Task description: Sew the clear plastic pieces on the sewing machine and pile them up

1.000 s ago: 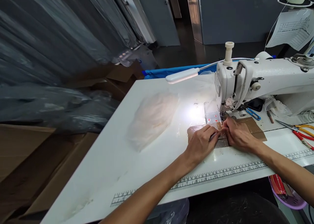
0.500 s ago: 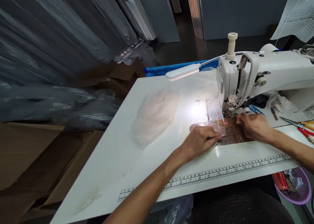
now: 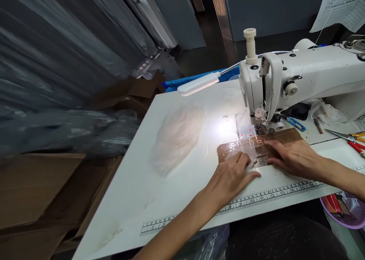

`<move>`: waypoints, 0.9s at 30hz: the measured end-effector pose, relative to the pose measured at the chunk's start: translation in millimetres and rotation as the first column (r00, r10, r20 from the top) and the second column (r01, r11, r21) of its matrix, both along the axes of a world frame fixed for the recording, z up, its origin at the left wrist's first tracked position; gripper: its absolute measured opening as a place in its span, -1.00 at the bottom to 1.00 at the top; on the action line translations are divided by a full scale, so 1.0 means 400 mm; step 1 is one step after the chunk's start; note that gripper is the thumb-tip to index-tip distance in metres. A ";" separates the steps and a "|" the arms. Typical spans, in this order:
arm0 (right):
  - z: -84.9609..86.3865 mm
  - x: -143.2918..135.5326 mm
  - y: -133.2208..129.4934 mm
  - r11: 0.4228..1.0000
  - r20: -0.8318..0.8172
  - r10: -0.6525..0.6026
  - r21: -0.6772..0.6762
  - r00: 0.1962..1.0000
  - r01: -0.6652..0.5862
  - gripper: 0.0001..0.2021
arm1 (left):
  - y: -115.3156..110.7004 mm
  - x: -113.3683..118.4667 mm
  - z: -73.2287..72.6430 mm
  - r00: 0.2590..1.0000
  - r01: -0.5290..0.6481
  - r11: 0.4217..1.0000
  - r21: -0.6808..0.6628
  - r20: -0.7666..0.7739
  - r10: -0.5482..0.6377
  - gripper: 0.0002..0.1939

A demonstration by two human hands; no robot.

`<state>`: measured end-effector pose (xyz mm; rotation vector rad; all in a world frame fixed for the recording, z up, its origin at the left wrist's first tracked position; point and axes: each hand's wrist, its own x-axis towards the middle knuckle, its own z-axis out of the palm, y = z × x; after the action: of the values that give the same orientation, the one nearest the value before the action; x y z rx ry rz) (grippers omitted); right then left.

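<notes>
My left hand (image 3: pixel 232 174) rests at the front edge of a small translucent sheet (image 3: pixel 248 149). Its fingers are bent onto the sheet and the thumb points away to the right. Flat and with fingers apart, my right hand (image 3: pixel 298 157) touches a brown board (image 3: pixel 289 135) covered in shiny clear tape. The sheet lies over the board's left part. Just behind, a clear plate with red marks (image 3: pixel 245 132) sits by the needle area of the white sewing machine (image 3: pixel 310 70). The presser foot is too small to make out well.
A white lamp (image 3: pixel 199 84) lights the white table (image 3: pixel 137 191), which has a printed ruler (image 3: pixel 264 197) along its front. Blue thread snips (image 3: pixel 293 122), scissors (image 3: pixel 339 134) and a red-handled tool (image 3: pixel 356 149) lie at right. A purple basket (image 3: pixel 352 225) is below; cardboard boxes (image 3: pixel 37 187) stand left.
My right hand has gone from closed fingers to spread ones lying on the board. My left thumb has come away from the fingers. The view has shifted slightly.
</notes>
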<state>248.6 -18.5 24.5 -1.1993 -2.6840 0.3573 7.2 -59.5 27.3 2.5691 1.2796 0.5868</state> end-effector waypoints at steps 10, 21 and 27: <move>0.047 -0.118 -0.040 0.842 -0.452 0.374 -0.200 0.810 -0.500 -0.78 | 0.038 -0.034 -0.003 0.996 0.080 0.963 0.257 -0.066 -0.065 -0.69; -0.007 0.003 0.033 0.912 -0.529 -0.285 -0.407 0.800 0.056 -0.64 | -0.043 -0.021 0.015 0.927 0.355 0.835 0.420 -0.041 -0.373 -0.61; 0.000 -0.012 0.025 0.907 -0.510 -0.269 -0.420 0.817 0.037 -0.60 | 0.051 0.011 -0.009 0.964 0.215 0.948 0.236 0.106 -0.245 -0.79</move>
<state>243.7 -8.6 24.5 -1.1631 -2.0363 1.0812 11.7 -39.2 23.9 2.7497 0.8973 0.8803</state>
